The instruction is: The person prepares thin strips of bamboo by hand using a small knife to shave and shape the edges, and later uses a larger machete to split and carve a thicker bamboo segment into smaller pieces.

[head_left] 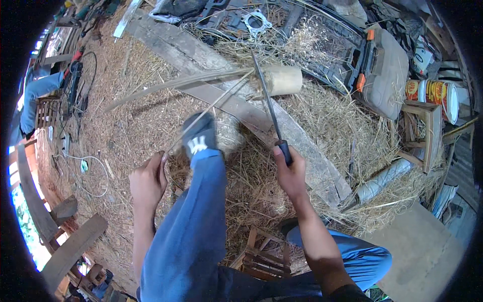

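My left hand (149, 181) pinches the lower end of a thin pale strip, perhaps bamboo (215, 104), which slants up and to the right. In my right hand (292, 173) is the black handle of a long narrow-bladed knife (270, 108), its blade pointing up and slightly left. The strip's far end meets or passes close by the blade; I cannot tell whether they touch. Beneath them lies a pale cylindrical wood piece (287, 80). A longer curved strip (166, 85) runs left from near it. My left foot, in a dark slide (198, 133), is blurred beside the thin strip.
Straw and shavings cover the ground around wooden planks (322, 166). An open dark tool case (322, 45) with a metal ring plate (256, 22) lies at the back. Paint buckets (443, 98) stand right, by a wooden frame (430, 136). At left are a cable (105, 176) and another person's leg (43, 88).
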